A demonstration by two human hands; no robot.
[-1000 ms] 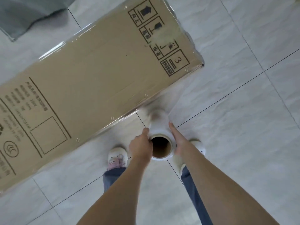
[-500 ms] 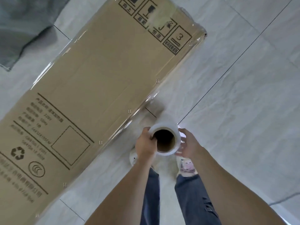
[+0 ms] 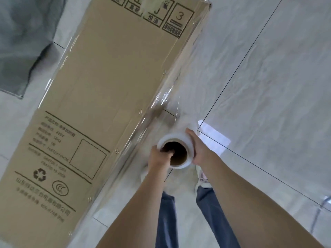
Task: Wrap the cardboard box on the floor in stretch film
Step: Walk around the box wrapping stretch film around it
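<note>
A long brown cardboard box (image 3: 107,97) with black printed symbols lies on the tiled floor, filling the left and centre of the view. Clear stretch film shines along its right edge (image 3: 161,102). Just right of that edge I hold a white roll of stretch film (image 3: 189,140) upright, its brown cardboard core facing me. My left hand (image 3: 158,158) grips the roll's left rim with a thumb hooked into the core. My right hand (image 3: 198,145) presses against the roll's right side. A sheet of film stretches from the roll up to the box.
Pale grey floor tiles (image 3: 268,86) with dark grout lines spread to the right. A grey cloth (image 3: 19,42) lies at the upper left beside the box. My legs in blue jeans (image 3: 166,217) and light shoes (image 3: 201,178) stand below the roll.
The view has turned so the box now runs more upright and sits nearer. My hands and the roll have moved along the box's right edge, with my left thumb now in the core.
</note>
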